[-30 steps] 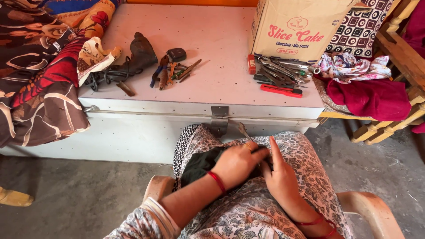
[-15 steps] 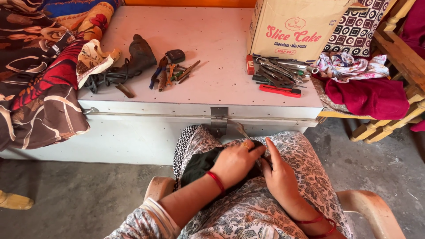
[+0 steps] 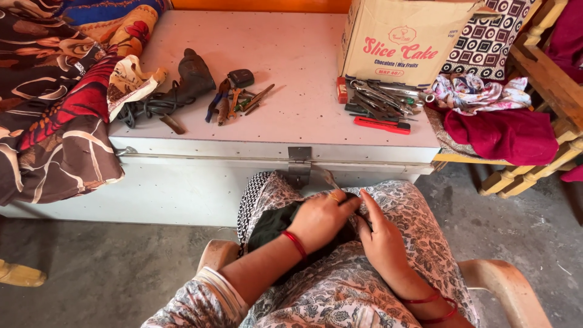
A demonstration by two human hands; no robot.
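Before the white trunk (image 3: 200,182), both hands, left hand (image 3: 320,220) and right hand (image 3: 381,242), pinch dark cloth (image 3: 273,222), seemingly hiding something.

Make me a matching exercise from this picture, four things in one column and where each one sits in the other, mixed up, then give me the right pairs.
Things:
1. cardboard box
2. red-handled tool
3. dark green cloth
4. maroon cloth

Places:
A. on the person's lap, under the left hand and right hand
B. at the back right of the white trunk lid
C. off the trunk's right end, on the wooden frame
D. near the lid's front edge, in front of the pile of metal tools

Pairs: 1-B, 2-D, 3-A, 4-C
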